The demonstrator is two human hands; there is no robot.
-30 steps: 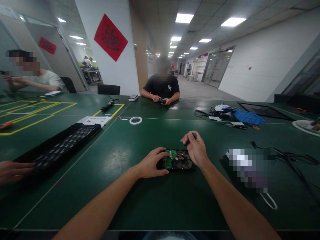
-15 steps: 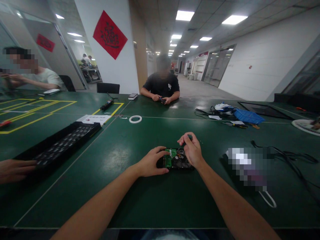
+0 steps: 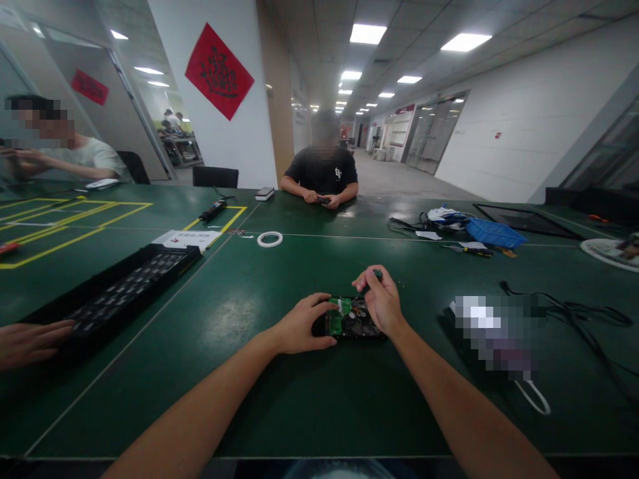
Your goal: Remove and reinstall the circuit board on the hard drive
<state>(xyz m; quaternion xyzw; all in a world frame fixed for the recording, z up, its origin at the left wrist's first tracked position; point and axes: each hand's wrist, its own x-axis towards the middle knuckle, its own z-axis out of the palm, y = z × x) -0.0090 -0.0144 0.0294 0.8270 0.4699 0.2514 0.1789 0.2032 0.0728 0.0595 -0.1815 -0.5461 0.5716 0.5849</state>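
A black hard drive point(image 3: 349, 319) with a green circuit board lies on the green table point(image 3: 279, 399) in front of me. My left hand point(image 3: 302, 327) grips its left end, thumb on top and fingers curled round the edge. My right hand point(image 3: 380, 299) is closed round a small screwdriver point(image 3: 373, 276) with a dark green handle, held upright over the drive's right half. The tip is hidden behind my fingers.
A long black tray point(image 3: 120, 286) lies at the left, another person's hand point(image 3: 27, 342) beside it. A white tape ring point(image 3: 270, 239), a blue bin point(image 3: 494, 233), cables point(image 3: 574, 316) and tools lie further out. One person sits opposite, another at the far left.
My right hand with the screwdriver has shifted left, from the drive's right edge to over its board. My left hand has kept its hold on the drive.
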